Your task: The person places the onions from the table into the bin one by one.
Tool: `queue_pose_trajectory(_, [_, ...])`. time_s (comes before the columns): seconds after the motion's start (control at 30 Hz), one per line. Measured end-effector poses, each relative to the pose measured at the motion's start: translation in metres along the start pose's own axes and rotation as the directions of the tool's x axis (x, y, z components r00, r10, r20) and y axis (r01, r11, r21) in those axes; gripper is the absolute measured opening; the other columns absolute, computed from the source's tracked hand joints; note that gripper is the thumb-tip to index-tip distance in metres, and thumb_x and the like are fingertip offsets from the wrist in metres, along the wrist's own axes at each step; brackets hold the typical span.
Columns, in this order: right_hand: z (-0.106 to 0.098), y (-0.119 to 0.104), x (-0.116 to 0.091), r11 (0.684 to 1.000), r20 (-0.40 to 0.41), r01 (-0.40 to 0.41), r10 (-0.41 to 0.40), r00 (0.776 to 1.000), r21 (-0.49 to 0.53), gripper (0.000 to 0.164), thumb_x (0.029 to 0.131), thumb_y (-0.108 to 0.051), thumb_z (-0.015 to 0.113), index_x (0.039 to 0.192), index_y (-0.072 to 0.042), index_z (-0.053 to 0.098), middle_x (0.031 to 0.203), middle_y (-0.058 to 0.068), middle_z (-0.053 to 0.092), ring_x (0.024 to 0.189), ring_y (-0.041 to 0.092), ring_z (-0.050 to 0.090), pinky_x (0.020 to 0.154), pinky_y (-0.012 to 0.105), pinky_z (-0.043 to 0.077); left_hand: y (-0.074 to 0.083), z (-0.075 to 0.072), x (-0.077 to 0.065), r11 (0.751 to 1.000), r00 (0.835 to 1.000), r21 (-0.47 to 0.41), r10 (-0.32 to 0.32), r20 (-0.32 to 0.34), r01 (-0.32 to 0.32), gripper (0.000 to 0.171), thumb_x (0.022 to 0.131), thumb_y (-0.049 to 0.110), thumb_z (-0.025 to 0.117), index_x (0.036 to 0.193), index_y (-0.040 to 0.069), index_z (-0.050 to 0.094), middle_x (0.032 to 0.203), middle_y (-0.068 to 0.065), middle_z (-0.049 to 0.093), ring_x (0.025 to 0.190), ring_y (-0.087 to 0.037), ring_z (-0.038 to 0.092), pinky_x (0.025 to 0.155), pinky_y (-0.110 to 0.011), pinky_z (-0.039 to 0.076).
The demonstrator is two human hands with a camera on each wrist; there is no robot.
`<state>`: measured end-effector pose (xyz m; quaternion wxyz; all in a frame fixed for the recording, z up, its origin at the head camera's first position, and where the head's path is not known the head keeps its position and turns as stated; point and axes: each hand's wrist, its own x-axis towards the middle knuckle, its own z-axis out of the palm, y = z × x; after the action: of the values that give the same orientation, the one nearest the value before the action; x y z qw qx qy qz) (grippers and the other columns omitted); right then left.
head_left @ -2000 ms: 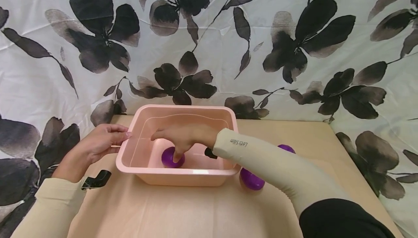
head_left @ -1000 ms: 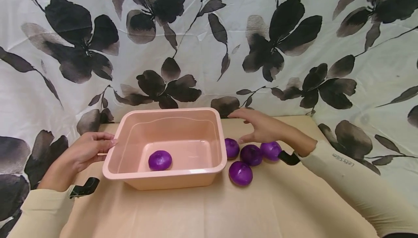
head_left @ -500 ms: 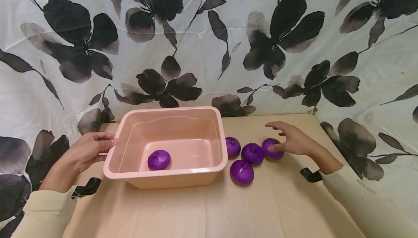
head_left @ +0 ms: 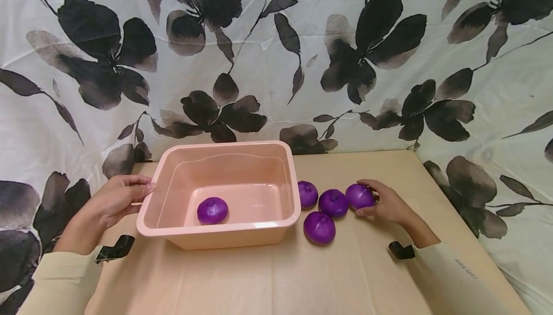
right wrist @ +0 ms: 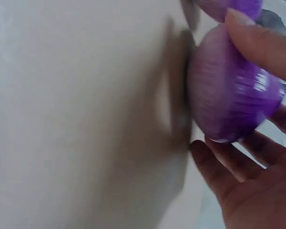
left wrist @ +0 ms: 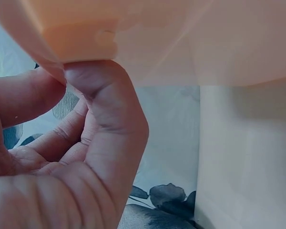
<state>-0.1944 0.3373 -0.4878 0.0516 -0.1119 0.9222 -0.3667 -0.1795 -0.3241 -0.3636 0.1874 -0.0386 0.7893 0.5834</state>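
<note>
A pink plastic basin (head_left: pixel 229 236) stands left of centre in the head view, with one red onion (head_left: pixel 212 210) lying inside. My left hand (head_left: pixel 114 202) pinches its left rim; the left wrist view shows thumb and bent finger meeting at the basin wall (left wrist: pixel 162 43). At the right of the onion group, my right hand (head_left: pixel 386 203) has its thumb and fingers curved round a red onion (head_left: pixel 359 196). The right wrist view shows that glossy, streaked onion (right wrist: pixel 229 90) between the thumb and fingers, close to the tabletop.
Three more red onions lie between the basin and the right hand: one against the basin's right side (head_left: pixel 308 194), a middle onion (head_left: pixel 333 203) and a nearer onion (head_left: pixel 319 227). A floral cloth (head_left: pixel 276 55) hangs behind the pale tabletop (head_left: pixel 242 281).
My right hand has left the onion inside the basin, moved right over the others, and closed round the rightmost onion. The left hand stays on the rim.
</note>
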Motion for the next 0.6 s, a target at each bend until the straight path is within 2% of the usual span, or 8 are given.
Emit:
queue_pose_trajectory(0.2, [0.006, 0.005, 0.001, 1.0, -0.066, -0.006, 0.005, 0.998, -0.027, 0.089, 0.074, -0.022, 0.095, 0.148, -0.004, 0.051, 0.149, 0.031, 0.052, 0.125, 0.058, 0.058, 0.1, 0.067, 0.053, 0.0, 0.001, 0.0, 1.0, 1.0, -0.019, 0.012, -0.003, -0.012, 0.011, 0.104, 0.009, 0.061, 0.106, 0.018, 0.067, 0.089, 0.011, 0.07, 0.081, -0.006, 0.07, 0.073, -0.027, 0.063])
queue_pose_trajectory(0.6, [-0.006, -0.001, 0.003, 0.999, -0.057, -0.018, 0.016, 0.998, -0.045, 0.087, 0.072, -0.027, 0.097, 0.146, -0.005, 0.055, 0.148, 0.03, 0.054, 0.122, 0.055, 0.061, 0.096, 0.064, 0.056, 0.0, 0.0, -0.001, 1.0, 1.0, -0.006, 0.006, -0.005, -0.006, 0.011, 0.104, 0.009, 0.06, 0.111, 0.014, 0.066, 0.09, 0.011, 0.069, 0.083, -0.006, 0.07, 0.075, -0.027, 0.063])
